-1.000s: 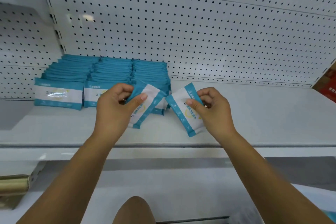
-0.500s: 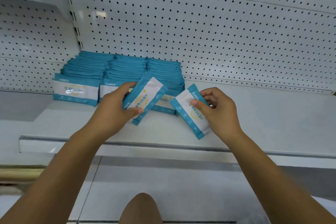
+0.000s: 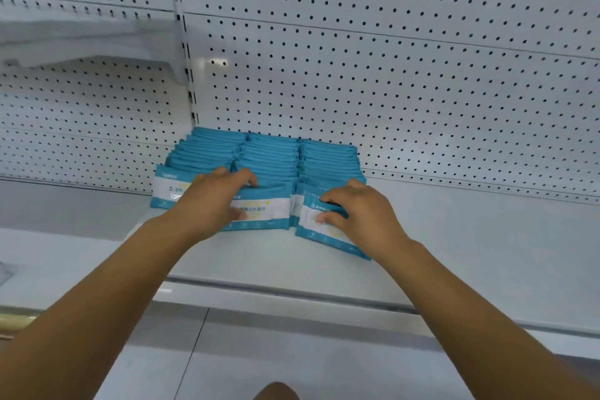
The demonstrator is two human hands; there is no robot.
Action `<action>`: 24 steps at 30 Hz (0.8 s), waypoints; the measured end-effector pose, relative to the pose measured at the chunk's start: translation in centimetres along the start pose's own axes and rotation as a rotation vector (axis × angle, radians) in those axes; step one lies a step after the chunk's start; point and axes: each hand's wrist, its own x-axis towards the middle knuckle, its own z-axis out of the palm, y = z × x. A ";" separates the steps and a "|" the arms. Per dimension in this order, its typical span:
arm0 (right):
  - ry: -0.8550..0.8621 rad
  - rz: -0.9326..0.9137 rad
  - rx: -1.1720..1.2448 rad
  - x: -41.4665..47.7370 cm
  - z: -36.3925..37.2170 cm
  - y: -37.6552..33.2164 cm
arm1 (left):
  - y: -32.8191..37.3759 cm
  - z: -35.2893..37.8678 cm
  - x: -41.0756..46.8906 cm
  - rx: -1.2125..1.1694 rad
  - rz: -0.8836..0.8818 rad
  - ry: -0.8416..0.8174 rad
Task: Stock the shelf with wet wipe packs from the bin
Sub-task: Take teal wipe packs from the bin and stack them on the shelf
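Observation:
Three rows of teal and white wet wipe packs [image 3: 269, 156] stand on the white shelf [image 3: 454, 237] against the pegboard. My left hand [image 3: 216, 198] grips a pack [image 3: 263, 209] standing upright at the front of the middle row, fingers over its top edge, thumb on its face. My right hand [image 3: 357, 211] holds another pack [image 3: 319, 226] at the front of the right row, tilted, its lower edge on the shelf. The bin is out of view.
The white pegboard back wall [image 3: 389, 75] rises behind the rows. A slotted upright [image 3: 185, 52] divides it from the neighbouring bay on the left. The shelf's front lip [image 3: 292, 289] runs below my forearms, with a lower shelf beneath it.
Both hands moved forward from in front of the rows and set their packs down at the row fronts; the left pack turned from tilted to upright. The camera view shifted upward.

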 end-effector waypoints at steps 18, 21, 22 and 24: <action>-0.082 -0.088 -0.216 -3.0 0.7 2.6 | -0.9 3.4 0.9 0.095 0.232 0.158; 0.038 -0.082 -0.251 -2.9 1.6 3.1 | -0.7 3.5 1.2 0.084 0.227 0.145; 0.061 -0.079 -0.277 -2.7 1.9 3.1 | -0.7 3.5 1.3 0.082 0.226 0.138; 0.065 -0.075 -0.315 -2.3 2.5 3.4 | -0.7 3.6 1.4 0.086 0.226 0.136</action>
